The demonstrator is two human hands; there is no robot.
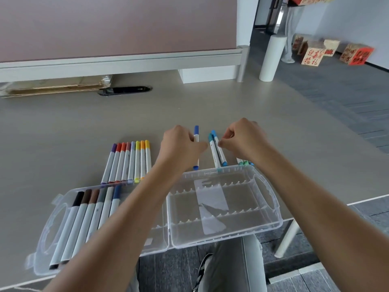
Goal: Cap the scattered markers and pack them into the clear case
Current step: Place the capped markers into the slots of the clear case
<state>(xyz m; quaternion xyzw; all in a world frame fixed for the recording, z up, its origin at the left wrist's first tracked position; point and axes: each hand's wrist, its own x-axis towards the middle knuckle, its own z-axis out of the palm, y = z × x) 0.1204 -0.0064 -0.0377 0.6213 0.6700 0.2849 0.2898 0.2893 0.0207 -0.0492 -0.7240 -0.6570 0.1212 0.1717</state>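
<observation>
A clear plastic case [271, 199] lies open at the table's near edge. Its left half holds several capped markers [84, 216] in black, brown, grey and blue; its right half holds none. Behind the case, my left hand [181, 146] grips a blue-capped marker [196, 131] that lies on the table. My right hand [242, 138] pinches the upper of two light-blue markers [216, 152] lying side by side. A row of several capped markers [130, 163], purple through orange to yellow, lies to the left. A few green-blue markers [244, 163] peek out under my right wrist.
Flattened cardboard [52, 87] and a black cable port [126, 90] sit at the back of the table under a partition [117, 24]. A white roll [271, 57] stands at the back right. Floor and decorated boxes [357, 54] lie beyond the right edge.
</observation>
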